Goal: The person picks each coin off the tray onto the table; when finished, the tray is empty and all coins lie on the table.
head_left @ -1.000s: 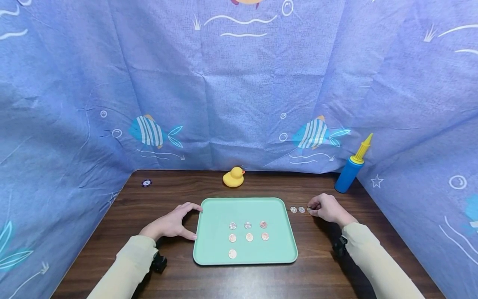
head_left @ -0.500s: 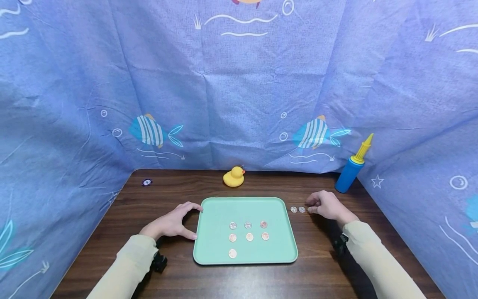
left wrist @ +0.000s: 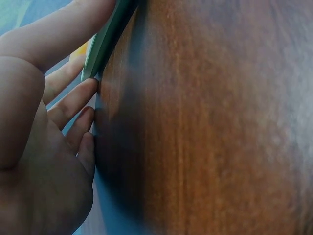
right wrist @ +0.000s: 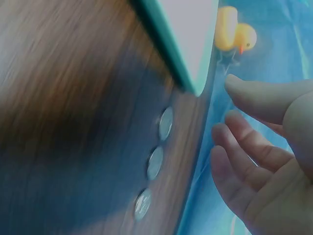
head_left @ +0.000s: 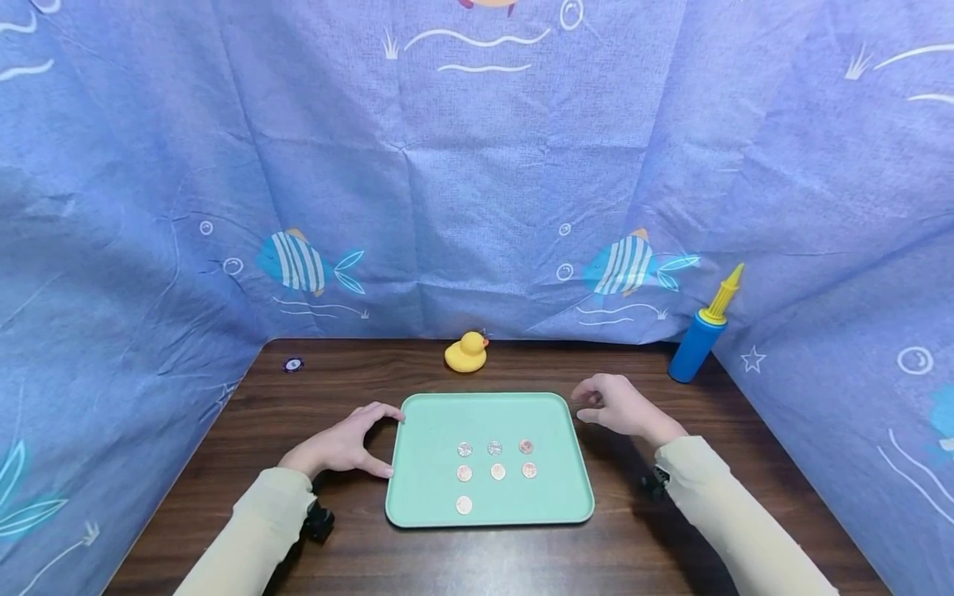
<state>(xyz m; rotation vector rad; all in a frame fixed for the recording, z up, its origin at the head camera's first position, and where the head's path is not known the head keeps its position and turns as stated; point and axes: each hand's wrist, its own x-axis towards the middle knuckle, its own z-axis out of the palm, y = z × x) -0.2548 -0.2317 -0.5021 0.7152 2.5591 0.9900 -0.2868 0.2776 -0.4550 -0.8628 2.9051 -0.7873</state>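
Observation:
A mint-green tray (head_left: 432, 418) lies flat on the dark wooden table. Several coins rest in it: a row of three with a silvery coin (head_left: 495, 448) in the middle, three more nearer me, and a single coin (head_left: 464, 505) at the front. My left hand (head_left: 346, 443) touches the tray's left rim, thumb and fingers spread apart. Off the tray's right rim hovers my right hand (head_left: 622, 406), holding nothing, its fingers loosely bent. Below it, the right wrist view shows three coins in a line on the table, the middle coin (right wrist: 155, 163) among them; the head view hides them.
A yellow rubber duck (head_left: 466, 353) sits behind the tray. At the back right stands a blue and yellow hand pump (head_left: 699, 335); a poker chip (head_left: 293, 364) lies back left. Blue fish-print cloth (head_left: 477, 182) walls the table's back and sides.
My right hand, earlier at the rightmost of the three table coins, has lifted off and shifted left toward the tray rim, covering them from the head view. My left hand stays put.

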